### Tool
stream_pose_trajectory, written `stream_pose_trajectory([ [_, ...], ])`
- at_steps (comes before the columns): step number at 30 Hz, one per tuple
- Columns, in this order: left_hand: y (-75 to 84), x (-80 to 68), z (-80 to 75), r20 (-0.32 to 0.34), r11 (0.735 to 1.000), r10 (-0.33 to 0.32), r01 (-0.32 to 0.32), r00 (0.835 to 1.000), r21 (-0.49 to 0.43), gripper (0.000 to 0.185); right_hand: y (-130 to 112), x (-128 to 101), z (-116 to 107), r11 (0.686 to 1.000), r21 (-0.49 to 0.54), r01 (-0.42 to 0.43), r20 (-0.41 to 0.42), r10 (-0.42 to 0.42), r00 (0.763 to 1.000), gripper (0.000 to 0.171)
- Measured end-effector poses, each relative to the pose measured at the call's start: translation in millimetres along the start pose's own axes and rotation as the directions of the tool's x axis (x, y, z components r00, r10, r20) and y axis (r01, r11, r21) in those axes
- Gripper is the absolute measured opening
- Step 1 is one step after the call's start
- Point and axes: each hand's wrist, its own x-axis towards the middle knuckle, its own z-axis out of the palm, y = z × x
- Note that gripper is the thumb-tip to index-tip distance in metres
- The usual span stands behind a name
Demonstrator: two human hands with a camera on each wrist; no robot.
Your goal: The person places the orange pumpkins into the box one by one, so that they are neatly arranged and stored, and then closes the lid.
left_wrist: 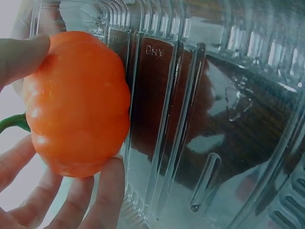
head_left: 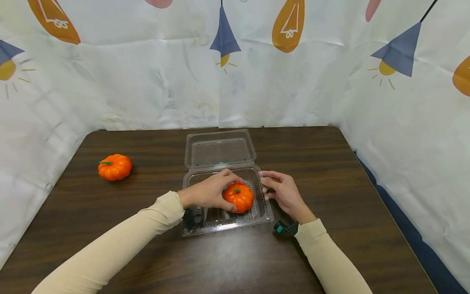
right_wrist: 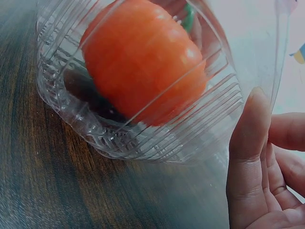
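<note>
My left hand (head_left: 209, 192) grips a small orange ribbed plastic pumpkin with a green stem (head_left: 238, 197): the fingers curl over its far side and the thumb sits under the near side. The left wrist view shows the fingertips (left_wrist: 107, 191) wrapped round the pumpkin's body, its stem poking out toward the palm. The pumpkin is inside the tray half of a clear plastic hinged clamshell container (head_left: 262, 212), toward the tray's right part; I cannot tell whether it rests on the ribbed floor or hangs just above it.

My right hand (head_left: 284, 192) is at the container's right rim, fingers loosely bent with the tips at the wall's upper edge. From the right wrist view the thumb (right_wrist: 248, 157) lies straight beside the ribbed wall, touching it or nearly so, not clamped round it; I read that hand as unclenched and holding nothing.

The container's lid stands open, tipped back away from me on its hinge. The container sits near the middle of a dark brown wood-grain table (head_left: 330, 171).

A second orange pumpkin (head_left: 115, 166) lies on the table well apart to the left. Both of my arms wear cream sleeves (head_left: 121, 241).
</note>
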Motion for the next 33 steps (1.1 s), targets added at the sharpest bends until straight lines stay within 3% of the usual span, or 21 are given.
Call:
stream_pose_trajectory([
  [10,1.4,-17.1,-17.4,-0.007,1.000,-0.018,0.018,1.000,-0.026,0.069,-1,-2,3,1.000,-0.002,-0.008,0.004,0.008,1.000,0.044],
  [19,-5.5,-37.6,-43.7,-0.130,0.996,-0.009,-0.002,0.991,-0.084,0.065,0,-3,1,1.000,-0.005,0.002,0.014,-0.002,1.000,0.046],
  [27,-16.2,-64.2,-70.4,-0.256,0.995,-0.055,0.030,0.965,-0.099,0.068,0,-4,2,1.000,-0.008,-0.002,0.003,0.002,1.000,0.045],
  [33,-26.2,-90.2,-90.8,-0.358,0.993,-0.114,0.091,0.927,-0.080,0.070,-2,-5,4,1.000,0.005,0.000,0.016,0.000,1.000,0.049],
])
